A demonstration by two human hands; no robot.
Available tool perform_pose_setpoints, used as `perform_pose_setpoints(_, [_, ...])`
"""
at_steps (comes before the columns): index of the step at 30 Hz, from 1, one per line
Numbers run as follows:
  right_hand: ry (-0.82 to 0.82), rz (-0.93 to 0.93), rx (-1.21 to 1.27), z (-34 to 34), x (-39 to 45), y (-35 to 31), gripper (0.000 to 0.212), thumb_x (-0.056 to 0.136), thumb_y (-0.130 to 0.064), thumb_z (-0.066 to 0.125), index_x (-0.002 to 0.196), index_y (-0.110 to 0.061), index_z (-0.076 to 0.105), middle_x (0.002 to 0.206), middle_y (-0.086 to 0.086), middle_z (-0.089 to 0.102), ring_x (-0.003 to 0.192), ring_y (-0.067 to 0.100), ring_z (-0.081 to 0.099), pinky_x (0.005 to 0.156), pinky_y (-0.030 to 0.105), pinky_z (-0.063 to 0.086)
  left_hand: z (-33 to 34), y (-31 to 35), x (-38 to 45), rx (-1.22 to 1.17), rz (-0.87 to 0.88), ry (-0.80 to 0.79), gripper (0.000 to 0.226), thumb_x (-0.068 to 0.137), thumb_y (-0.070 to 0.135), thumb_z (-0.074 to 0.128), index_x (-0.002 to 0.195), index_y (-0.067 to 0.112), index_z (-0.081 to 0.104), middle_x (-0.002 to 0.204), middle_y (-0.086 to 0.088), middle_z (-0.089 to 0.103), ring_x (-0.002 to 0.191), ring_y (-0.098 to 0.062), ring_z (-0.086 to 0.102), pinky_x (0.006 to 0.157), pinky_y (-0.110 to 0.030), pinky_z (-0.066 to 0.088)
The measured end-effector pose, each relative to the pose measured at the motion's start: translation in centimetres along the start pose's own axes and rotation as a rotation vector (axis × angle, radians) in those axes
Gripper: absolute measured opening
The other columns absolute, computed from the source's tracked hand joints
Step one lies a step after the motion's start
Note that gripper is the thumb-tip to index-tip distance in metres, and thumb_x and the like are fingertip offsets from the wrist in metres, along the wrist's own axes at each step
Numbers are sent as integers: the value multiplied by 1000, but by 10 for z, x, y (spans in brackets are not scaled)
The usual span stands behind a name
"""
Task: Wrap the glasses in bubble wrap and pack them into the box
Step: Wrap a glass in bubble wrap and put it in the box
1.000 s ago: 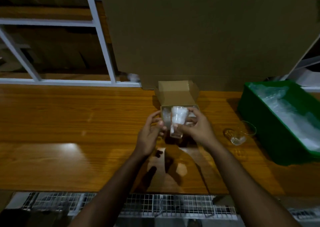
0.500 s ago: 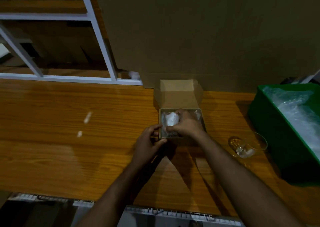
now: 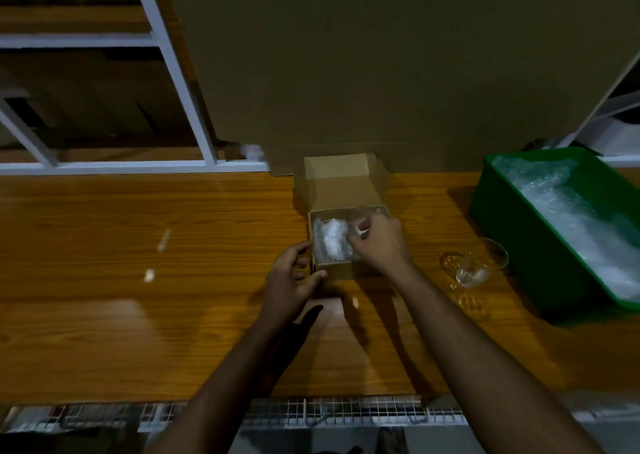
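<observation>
A small cardboard box (image 3: 334,269) stands on the wooden table with its lid (image 3: 346,183) folded back. A glass wrapped in bubble wrap (image 3: 330,240) lies in the left part of the box. My right hand (image 3: 379,244) reaches into the right part, fingers curled and pinching the wrap's right edge. My left hand (image 3: 292,280) grips the box's front left corner. A bare clear glass (image 3: 474,263) lies on its side on the table, right of the box. What is under my right hand is hidden.
A green plastic bin (image 3: 509,221) holding loose bubble wrap (image 3: 571,211) stands at the right. A big cardboard sheet (image 3: 381,73) leans behind the box. A white metal frame (image 3: 180,83) runs along the back left. The table's front edge meets a wire grid (image 3: 346,410).
My right hand has lowered the wrapped glass from above the box into it and shifted to the right. My left hand moved from the glass to the box's front left corner.
</observation>
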State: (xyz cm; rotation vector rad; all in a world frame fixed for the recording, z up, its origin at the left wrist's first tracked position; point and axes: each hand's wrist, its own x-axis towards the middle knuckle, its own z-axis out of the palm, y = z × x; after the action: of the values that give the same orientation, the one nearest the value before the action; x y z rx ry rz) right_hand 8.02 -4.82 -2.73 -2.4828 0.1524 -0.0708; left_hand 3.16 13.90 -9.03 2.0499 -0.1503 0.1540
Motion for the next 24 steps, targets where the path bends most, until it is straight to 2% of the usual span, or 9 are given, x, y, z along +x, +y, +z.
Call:
perform_pose_setpoints(2, [201, -7, 53, -14, -19, 8, 26, 92, -27, 69, 116, -19, 65, 92, -4, 66, 77, 8, 61, 61, 24, 53, -2, 0, -7, 48, 56, 70, 56, 85, 27, 79, 135, 20, 55, 124, 1, 57, 105, -11, 58, 79, -27, 54])
perform_pose_setpoints(6, [647, 28, 81, -37, -69, 51, 24, 86, -13, 68, 110, -15, 68, 96, 2, 58, 82, 14, 54, 70, 27, 42, 10, 13, -21, 74, 230, 168, 38, 85, 15, 78, 119, 16, 63, 114, -1, 55, 95, -11, 54, 77, -16, 45])
perform_pose_setpoints(9, [796, 164, 95, -45, -101, 93, 30, 84, -10, 69, 114, -13, 65, 108, 11, 50, 88, 18, 49, 74, 24, 37, 33, 25, -32, 29, 287, 98, 38, 81, 8, 80, 115, 15, 64, 109, 5, 52, 89, -8, 54, 76, -5, 41])
perform_pose_setpoints(13, [637, 202, -7, -51, -109, 136, 47, 86, -18, 75, 131, -19, 61, 125, 16, 38, 101, 14, 38, 84, 20, 34, 61, 32, -44, -85, 290, -14, 40, 83, 14, 79, 120, 19, 63, 109, 10, 54, 93, 1, 55, 75, -6, 42])
perform_pose_setpoints(16, [485, 194, 38, -59, -97, 154, 30, 90, -18, 72, 118, -19, 65, 138, 18, 39, 118, 32, 49, 90, 25, 38, 75, 39, -45, -119, 240, -97, 45, 83, 16, 79, 121, 28, 60, 110, 17, 55, 97, 2, 55, 73, -8, 42])
perform_pose_setpoints(18, [450, 113, 57, -64, -91, 160, 13, 89, -13, 71, 99, -17, 65, 124, 12, 53, 108, 32, 58, 88, 35, 51, 83, 43, -46, -115, 215, -141, 49, 81, 17, 80, 121, 33, 58, 110, 16, 58, 96, -1, 56, 72, -10, 44])
perform_pose_setpoints(20, [435, 30, 81, -67, -91, 160, 15, 86, -11, 75, 90, -20, 63, 110, 5, 59, 96, 24, 62, 78, 44, 60, 89, 44, -48, -115, 198, -168, 52, 79, 21, 80, 123, 35, 56, 111, 12, 62, 97, -3, 58, 73, -14, 46])
perform_pose_setpoints(22, [380, -32, 104, -66, -98, 151, 20, 85, -15, 77, 96, -21, 62, 104, -2, 62, 90, 16, 64, 69, 36, 62, 91, 44, -49, -98, 182, -180, 55, 78, 21, 82, 125, 34, 55, 115, 11, 64, 100, -2, 59, 73, -15, 47])
perform_pose_setpoints(24, [278, -58, 207, -61, -113, 134, 38, 85, -20, 79, 114, -28, 54, 105, -13, 61, 88, 1, 65, 62, 21, 59, 89, 43, -51, -96, 133, -205, 60, 79, 19, 84, 130, 30, 55, 117, 13, 64, 104, 2, 60, 75, -12, 47])
